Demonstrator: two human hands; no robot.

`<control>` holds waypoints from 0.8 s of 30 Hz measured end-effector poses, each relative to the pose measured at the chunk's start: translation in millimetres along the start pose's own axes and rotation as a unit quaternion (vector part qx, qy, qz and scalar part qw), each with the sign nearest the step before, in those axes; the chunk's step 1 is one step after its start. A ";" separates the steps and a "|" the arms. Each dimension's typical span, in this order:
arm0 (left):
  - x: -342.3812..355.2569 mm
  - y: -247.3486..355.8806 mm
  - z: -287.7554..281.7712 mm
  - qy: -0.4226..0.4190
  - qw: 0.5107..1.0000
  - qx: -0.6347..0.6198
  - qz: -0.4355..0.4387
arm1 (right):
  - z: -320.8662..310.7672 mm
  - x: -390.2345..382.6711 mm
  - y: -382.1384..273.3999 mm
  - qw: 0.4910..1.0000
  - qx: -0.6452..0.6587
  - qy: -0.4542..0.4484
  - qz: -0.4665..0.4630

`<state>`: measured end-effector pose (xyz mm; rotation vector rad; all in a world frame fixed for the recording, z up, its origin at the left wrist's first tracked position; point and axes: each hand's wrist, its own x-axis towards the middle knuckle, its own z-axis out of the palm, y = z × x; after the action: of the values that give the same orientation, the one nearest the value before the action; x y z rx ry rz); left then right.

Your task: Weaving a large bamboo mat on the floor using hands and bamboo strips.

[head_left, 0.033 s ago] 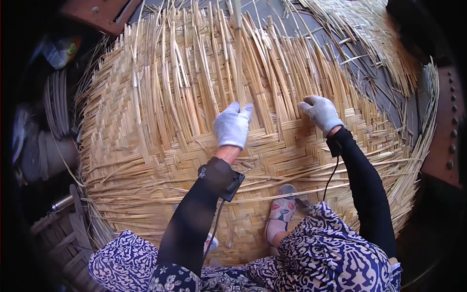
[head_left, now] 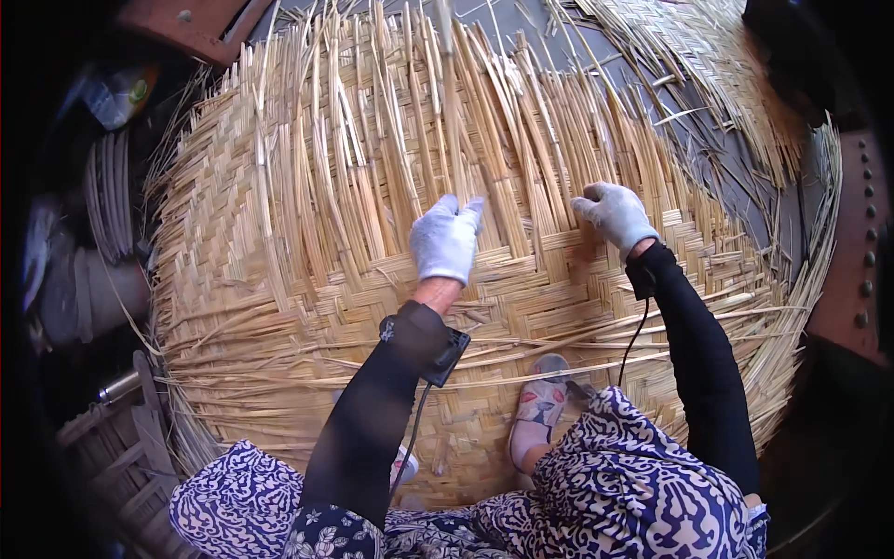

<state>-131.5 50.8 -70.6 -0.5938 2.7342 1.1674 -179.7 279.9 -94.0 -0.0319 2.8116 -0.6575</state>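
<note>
Mat (head_left: 219, 244) with strips (head_left: 370, 216) toward far edge; over it, left hand (head_left: 445, 240), fingers parted, and right hand (head_left: 616, 218), fingers curled; cannot tell if pinching anything.

Here's the left hand (head_left: 444, 240) in its pale glove, right over the long straw-coloured strips (head_left: 368, 177) fanning away from the mat (head_left: 219, 256); whether it grips one, I can't tell. And to its right, the right hand (head_left: 616, 218), also gloved, fingers curled low over the weave! Loose lengths (head_left: 279, 380) run crosswise nearer the body, a patterned shoe (head_left: 540, 402) planted beside them, and up at top right, a second woven piece (head_left: 684, 33).
</note>
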 end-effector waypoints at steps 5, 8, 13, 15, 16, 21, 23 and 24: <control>10.0 -15.9 3.3 -0.005 0.966 -0.233 -0.110 | -12.2 14.2 -10.5 0.978 0.163 -0.121 0.052; 10.5 -11.7 8.7 0.015 0.933 -0.327 -0.150 | -9.5 21.8 -13.2 0.953 0.259 -0.116 0.105; 14.0 -4.3 9.7 0.012 0.944 -0.286 -0.162 | -8.0 21.6 -26.9 0.923 0.312 -0.181 0.132; 16.8 -3.8 6.4 0.013 0.886 -0.405 -0.226 | -0.7 15.4 -28.8 0.963 0.247 -0.100 0.032; 18.6 -4.2 6.7 0.018 0.886 -0.403 -0.227 | -0.4 5.8 -28.4 0.956 0.286 -0.060 -0.016; 22.9 -7.0 17.7 -0.088 0.838 -0.508 -0.179 | -18.6 0.0 -27.5 0.890 0.438 -0.128 -0.015; 24.8 -10.3 22.0 -0.105 0.829 -0.511 -0.204 | -30.0 -0.8 -38.7 0.846 0.495 -0.193 0.038; 26.6 -11.6 21.9 -0.124 0.818 -0.513 -0.229 | -35.8 -1.3 -40.9 0.843 0.496 -0.207 0.028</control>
<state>-152.5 50.9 -100.3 -0.9995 1.4054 2.2705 -188.8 258.8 -44.8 0.0881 1.7798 -1.7455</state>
